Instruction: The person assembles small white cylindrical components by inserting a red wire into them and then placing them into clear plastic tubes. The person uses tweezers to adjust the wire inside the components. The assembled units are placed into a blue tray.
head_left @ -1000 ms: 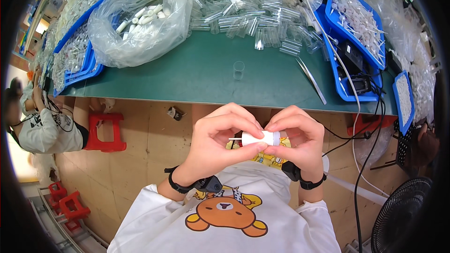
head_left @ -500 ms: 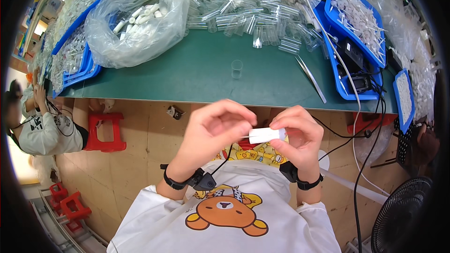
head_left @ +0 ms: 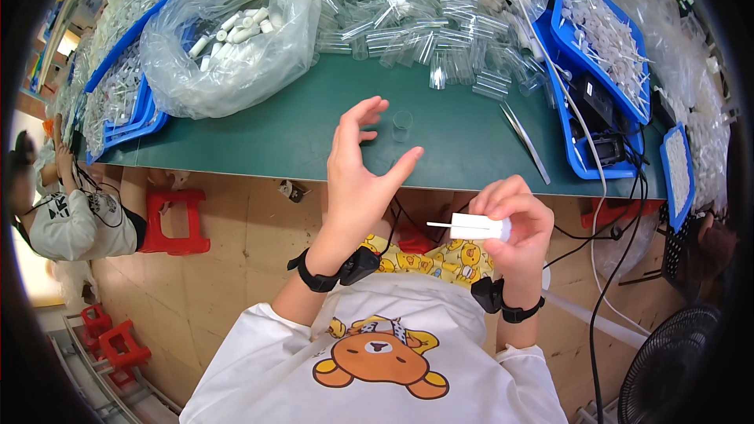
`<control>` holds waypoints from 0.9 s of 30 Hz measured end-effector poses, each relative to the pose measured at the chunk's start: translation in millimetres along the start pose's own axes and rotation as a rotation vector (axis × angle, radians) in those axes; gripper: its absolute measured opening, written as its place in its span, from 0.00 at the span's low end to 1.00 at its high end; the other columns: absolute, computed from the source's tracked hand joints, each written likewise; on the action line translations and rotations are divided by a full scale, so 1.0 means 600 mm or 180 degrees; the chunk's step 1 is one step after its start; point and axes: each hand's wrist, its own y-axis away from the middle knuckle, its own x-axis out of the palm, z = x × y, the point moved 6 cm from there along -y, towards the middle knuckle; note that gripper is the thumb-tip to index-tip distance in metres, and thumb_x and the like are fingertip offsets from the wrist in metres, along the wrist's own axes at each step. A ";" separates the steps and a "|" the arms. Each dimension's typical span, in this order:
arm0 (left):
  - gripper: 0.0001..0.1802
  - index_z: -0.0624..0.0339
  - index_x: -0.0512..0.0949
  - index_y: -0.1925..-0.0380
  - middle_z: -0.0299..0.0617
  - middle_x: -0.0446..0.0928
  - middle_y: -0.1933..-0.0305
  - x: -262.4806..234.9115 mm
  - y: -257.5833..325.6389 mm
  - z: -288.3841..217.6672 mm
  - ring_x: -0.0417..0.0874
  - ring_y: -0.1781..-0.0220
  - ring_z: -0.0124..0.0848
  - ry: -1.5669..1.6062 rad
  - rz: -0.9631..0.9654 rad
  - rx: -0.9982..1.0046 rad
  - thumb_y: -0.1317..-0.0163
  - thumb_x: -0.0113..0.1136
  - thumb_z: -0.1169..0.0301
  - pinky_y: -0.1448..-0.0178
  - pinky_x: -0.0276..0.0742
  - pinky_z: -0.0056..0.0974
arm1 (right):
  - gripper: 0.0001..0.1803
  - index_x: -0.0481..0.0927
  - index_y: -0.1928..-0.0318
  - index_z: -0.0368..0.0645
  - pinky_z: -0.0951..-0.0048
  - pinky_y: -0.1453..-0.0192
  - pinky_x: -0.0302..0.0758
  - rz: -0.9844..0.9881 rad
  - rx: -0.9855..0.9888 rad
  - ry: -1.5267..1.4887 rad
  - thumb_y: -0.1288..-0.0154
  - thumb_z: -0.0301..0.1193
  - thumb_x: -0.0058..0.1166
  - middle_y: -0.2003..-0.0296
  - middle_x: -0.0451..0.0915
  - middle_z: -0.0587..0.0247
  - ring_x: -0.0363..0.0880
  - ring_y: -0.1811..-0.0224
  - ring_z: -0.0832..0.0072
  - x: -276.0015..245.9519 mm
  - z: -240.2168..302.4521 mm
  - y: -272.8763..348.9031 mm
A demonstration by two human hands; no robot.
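My left hand (head_left: 357, 169) reaches over the table's front edge, fingers and thumb spread, with nothing in it. Just beyond its fingers, a short clear plastic tube (head_left: 402, 122) stands alone on the green table (head_left: 275, 137). In front of the table, my right hand (head_left: 520, 224) pinches a white cylindrical cap-like piece (head_left: 471, 226) by its right end. A thin white stick (head_left: 438, 224) pokes out of the piece's left end, pointing left.
Many clear tubes (head_left: 440, 35) lie heaped at the back. A plastic bag (head_left: 267, 82) of white cylinders stands at back left. Tweezers (head_left: 525, 141) lie right, beside blue trays (head_left: 577, 161) with white parts and cables. A person (head_left: 75, 224) sits at far left.
My left hand has left the white piece, moved forward toward the lone tube and spread its fingers. My right hand keeps the piece, having shifted slightly right.
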 end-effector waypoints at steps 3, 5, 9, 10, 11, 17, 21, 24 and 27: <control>0.31 0.62 0.65 0.50 0.45 0.74 0.52 0.009 -0.004 0.013 0.74 0.51 0.33 -0.0107 -0.0037 -0.0003 0.55 0.67 0.73 0.49 0.69 0.36 | 0.12 0.72 0.65 0.37 0.60 0.43 0.72 -0.0459 0.0604 -0.0949 0.53 0.19 0.55 0.61 0.76 0.52 0.77 0.55 0.63 -0.005 -0.022 0.003; 0.28 0.62 0.65 0.52 0.45 0.76 0.54 0.012 -0.006 0.014 0.75 0.53 0.32 -0.0164 -0.0070 -0.0043 0.54 0.66 0.73 0.49 0.69 0.35 | 0.11 0.72 0.64 0.37 0.59 0.42 0.71 -0.0612 0.0632 -0.1399 0.51 0.21 0.55 0.61 0.76 0.53 0.77 0.56 0.64 -0.015 -0.042 0.003; 0.20 0.63 0.70 0.57 0.44 0.78 0.57 0.018 -0.006 0.025 0.77 0.55 0.32 -0.0232 -0.0086 -0.0071 0.51 0.64 0.75 0.50 0.70 0.34 | 0.10 0.72 0.62 0.36 0.60 0.42 0.70 -0.0915 0.0584 -0.1482 0.46 0.22 0.53 0.62 0.76 0.55 0.77 0.55 0.65 -0.018 -0.066 -0.013; 0.18 0.63 0.71 0.59 0.43 0.78 0.57 0.019 -0.006 0.026 0.77 0.56 0.32 -0.0241 -0.0065 -0.0071 0.51 0.63 0.76 0.51 0.70 0.34 | 0.10 0.72 0.61 0.36 0.60 0.43 0.71 -0.1005 0.0572 -0.1437 0.46 0.21 0.52 0.62 0.76 0.55 0.77 0.55 0.64 -0.017 -0.070 -0.019; 0.17 0.63 0.72 0.60 0.43 0.78 0.57 0.019 -0.006 0.022 0.78 0.56 0.32 -0.0152 -0.0058 -0.0061 0.51 0.63 0.76 0.50 0.70 0.34 | 0.10 0.72 0.61 0.35 0.62 0.44 0.71 -0.1037 0.0469 -0.1289 0.46 0.18 0.50 0.62 0.77 0.53 0.77 0.54 0.62 -0.014 -0.068 -0.027; 0.16 0.63 0.73 0.62 0.42 0.77 0.58 0.010 0.002 -0.015 0.78 0.56 0.33 -0.0110 0.0220 0.0468 0.54 0.61 0.81 0.49 0.70 0.34 | 0.13 0.72 0.61 0.33 0.65 0.50 0.75 -0.0684 -0.0235 -0.0080 0.49 0.11 0.48 0.62 0.77 0.45 0.78 0.56 0.60 0.011 -0.029 -0.067; 0.16 0.61 0.75 0.63 0.44 0.76 0.60 -0.001 0.011 -0.038 0.77 0.58 0.38 0.0382 0.0270 0.0563 0.54 0.63 0.79 0.54 0.72 0.36 | 0.14 0.72 0.62 0.33 0.65 0.51 0.75 -0.0469 -0.0385 0.0235 0.52 0.10 0.50 0.62 0.78 0.45 0.78 0.56 0.60 0.021 -0.016 -0.070; 0.16 0.63 0.74 0.62 0.44 0.76 0.59 -0.005 0.017 -0.048 0.77 0.57 0.34 0.0436 0.0365 0.0622 0.54 0.61 0.81 0.52 0.71 0.35 | 0.15 0.72 0.62 0.33 0.65 0.51 0.75 -0.0268 -0.0628 0.0669 0.54 0.10 0.52 0.63 0.79 0.46 0.79 0.56 0.60 0.028 -0.003 -0.066; 0.17 0.62 0.74 0.62 0.43 0.75 0.60 -0.008 0.017 -0.059 0.76 0.59 0.34 0.0306 0.0455 0.0686 0.55 0.62 0.81 0.54 0.71 0.35 | 0.16 0.73 0.63 0.33 0.67 0.52 0.76 -0.0158 -0.0778 0.0795 0.55 0.11 0.54 0.64 0.79 0.47 0.79 0.57 0.62 0.031 0.009 -0.065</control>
